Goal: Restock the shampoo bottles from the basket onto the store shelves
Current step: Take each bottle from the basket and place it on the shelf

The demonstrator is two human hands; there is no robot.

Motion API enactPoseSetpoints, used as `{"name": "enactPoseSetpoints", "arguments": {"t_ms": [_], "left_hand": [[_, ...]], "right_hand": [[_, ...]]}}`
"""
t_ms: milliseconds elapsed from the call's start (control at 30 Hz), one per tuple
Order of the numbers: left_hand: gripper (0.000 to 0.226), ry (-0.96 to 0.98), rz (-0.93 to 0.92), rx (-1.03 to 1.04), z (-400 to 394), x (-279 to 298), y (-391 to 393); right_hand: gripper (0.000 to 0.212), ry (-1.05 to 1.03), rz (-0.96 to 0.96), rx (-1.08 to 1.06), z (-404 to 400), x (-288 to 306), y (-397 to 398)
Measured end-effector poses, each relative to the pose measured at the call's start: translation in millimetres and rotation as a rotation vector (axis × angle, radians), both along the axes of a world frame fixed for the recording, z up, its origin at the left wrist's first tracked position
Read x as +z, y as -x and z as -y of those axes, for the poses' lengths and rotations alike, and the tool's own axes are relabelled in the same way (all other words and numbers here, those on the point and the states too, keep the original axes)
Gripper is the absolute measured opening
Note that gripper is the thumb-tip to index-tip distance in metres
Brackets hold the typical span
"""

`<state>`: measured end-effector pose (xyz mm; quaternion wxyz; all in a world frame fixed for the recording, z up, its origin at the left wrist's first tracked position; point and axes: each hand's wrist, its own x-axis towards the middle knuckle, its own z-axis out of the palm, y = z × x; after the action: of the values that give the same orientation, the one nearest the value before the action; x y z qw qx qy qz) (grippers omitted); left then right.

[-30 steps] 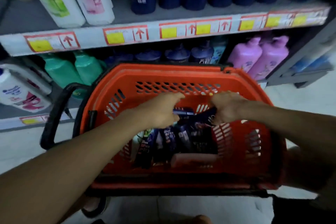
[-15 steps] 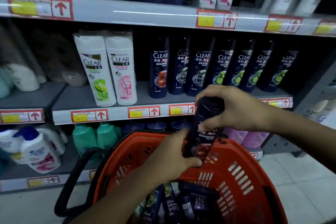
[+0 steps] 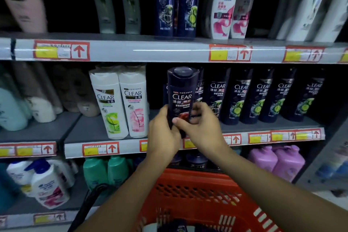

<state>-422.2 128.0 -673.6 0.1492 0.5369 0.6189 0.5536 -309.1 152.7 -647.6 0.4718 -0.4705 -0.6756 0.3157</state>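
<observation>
Two white Clear bottles (image 3: 120, 103), two purple jugs (image 3: 276, 160), one basket (image 3: 197, 194).

Dark shampoo bottle (image 3: 180, 98) upright between left hand (image 3: 163, 133) and right hand (image 3: 201, 128), seemingly above shelf (image 3: 94, 130).

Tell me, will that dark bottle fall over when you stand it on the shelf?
Maybe. The dark Clear bottle is tall and narrow, so a nudge could tip it. Its plastic looks glossy, probably a bit slippery; both hands, left hand and right hand, grip it. It looks stiff, not squashy.

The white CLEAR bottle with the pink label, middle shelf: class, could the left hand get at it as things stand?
Probably not right away. The left hand shares the dark CLEAR bottle with the right hand. The path to the pink-label bottle looks open.
</observation>
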Motion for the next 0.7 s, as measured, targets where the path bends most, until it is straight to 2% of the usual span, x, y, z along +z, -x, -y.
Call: {"name": "enactPoseSetpoints", "arguments": {"t_ms": [200, 367, 700], "left_hand": [[0.041, 0.04, -0.082, 0.067, -34, 5, 14], [0.044, 0.047, -0.09, 0.094, -48, 0, 16], [0.044, 0.018, -0.01, 0.11, -67, -15, 15]], "right_hand": [[0.038, 0.001, -0.052, -0.043, -34, -5, 14], [0.044, 0.023, -0.052, -0.051, -45, -10, 19], [0.041, 0.038, -0.039, -0.1, -56, -19, 30]]}}
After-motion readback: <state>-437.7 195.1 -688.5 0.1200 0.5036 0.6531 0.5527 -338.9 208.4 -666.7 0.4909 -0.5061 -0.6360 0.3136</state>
